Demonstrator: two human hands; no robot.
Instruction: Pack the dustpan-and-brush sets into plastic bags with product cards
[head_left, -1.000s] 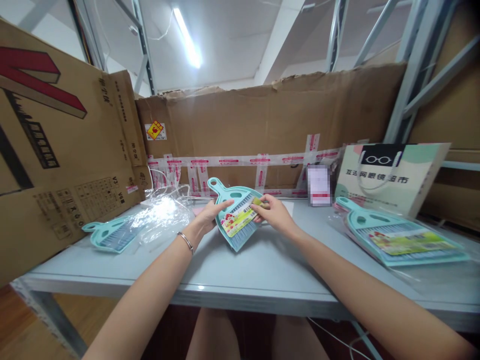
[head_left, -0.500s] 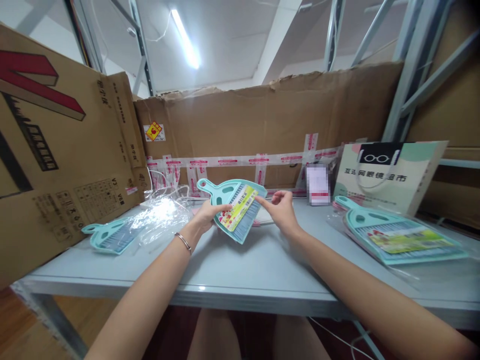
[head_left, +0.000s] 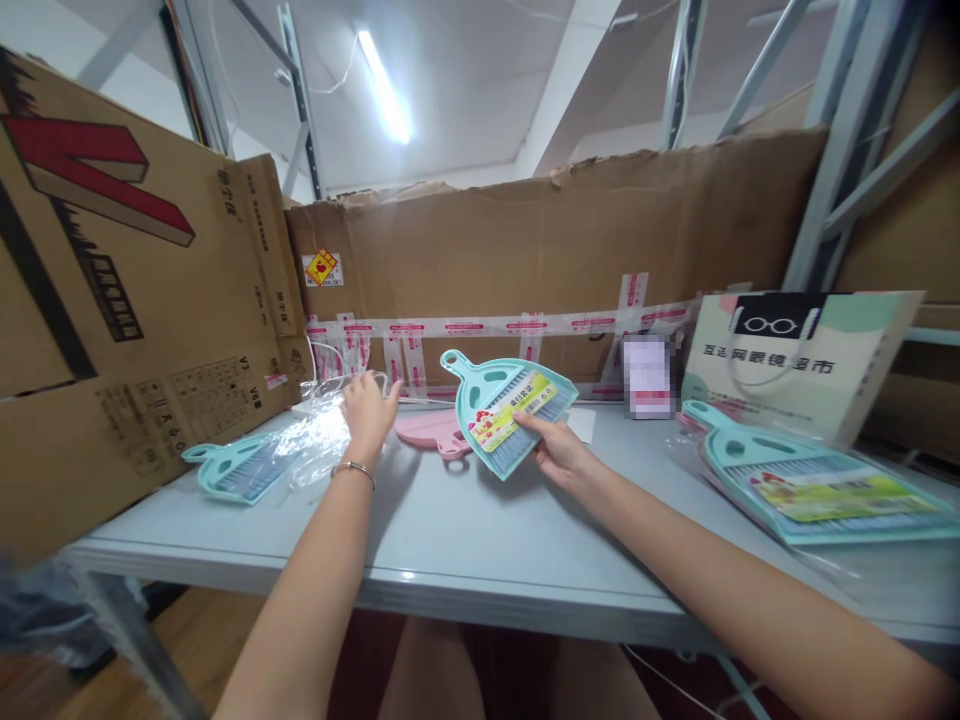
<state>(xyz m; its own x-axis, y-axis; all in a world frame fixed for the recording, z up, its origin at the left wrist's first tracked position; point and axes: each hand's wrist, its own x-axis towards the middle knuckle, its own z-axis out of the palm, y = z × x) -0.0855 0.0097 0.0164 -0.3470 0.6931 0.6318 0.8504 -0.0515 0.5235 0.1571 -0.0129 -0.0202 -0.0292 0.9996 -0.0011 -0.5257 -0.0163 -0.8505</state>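
Note:
My right hand grips a light-green dustpan by its lower right side, thumb over the front. A grey-bristled brush lies in this dustpan beneath a yellow printed card. My left hand is at the clear plastic bags, fingers apart with the thumb out; whether it touches the film is hard to see. Between the hands, a pink dustpan lies on the table, partly hidden by the green one.
Another green dustpan and brush lies on the left. Wrapped dustpan sets are stacked on the right, before a paper bag. A blurred upright white-and-red item stands nearby. Large cartons wall the back and left of the table.
My left hand has let go of the green dustpan and moved left to the plastic bags. My right hand now holds the dustpan, which has shifted right, uncovering the pink one.

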